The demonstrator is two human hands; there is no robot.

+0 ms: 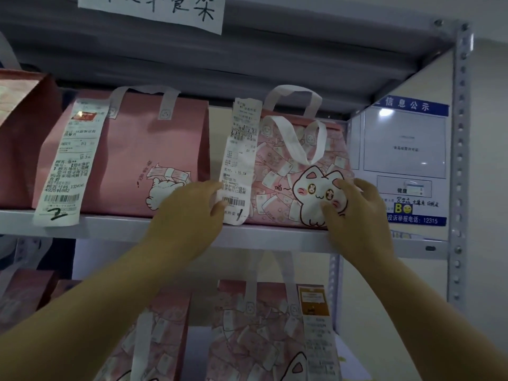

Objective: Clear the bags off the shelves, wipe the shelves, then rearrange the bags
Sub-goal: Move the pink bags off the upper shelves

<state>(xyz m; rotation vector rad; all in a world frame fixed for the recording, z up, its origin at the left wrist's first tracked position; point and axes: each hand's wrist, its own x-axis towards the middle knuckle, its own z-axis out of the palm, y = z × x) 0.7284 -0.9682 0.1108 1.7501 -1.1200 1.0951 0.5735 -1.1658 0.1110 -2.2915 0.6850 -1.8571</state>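
Two bare forearms rise from the bottom corners of the frame, crossing in front of the lower bags (264,325), which stand in a row at bottom centre on the shelf below.

Just beyond them, the left hand (189,213) closes on the left edge of the cat bag (277,171). Its thumb lies in front and its fingers slip behind the receipt (239,160) that hangs down that side. The right hand (354,215) clasps the bag's right edge, with bent fingertips pressing into the printed cat face.

Holding it from both sides looks like a way to keep the soft bag square and upright, as for lifting it or setting it straight. The loose handles would give less control.

The bag stands at right of centre on the middle shelf (110,226), at its front lip, with one handle flopped forward.

To its left stands the plain pink bag (143,149), close beside it. Its own long slip (68,166) is marked 2 and hangs past the shelf edge, probably so the order numbers can be read from the front.

Farther back on the right wall is a notice board (404,144), and a handwritten sign (154,9) is taped to the top shelf.
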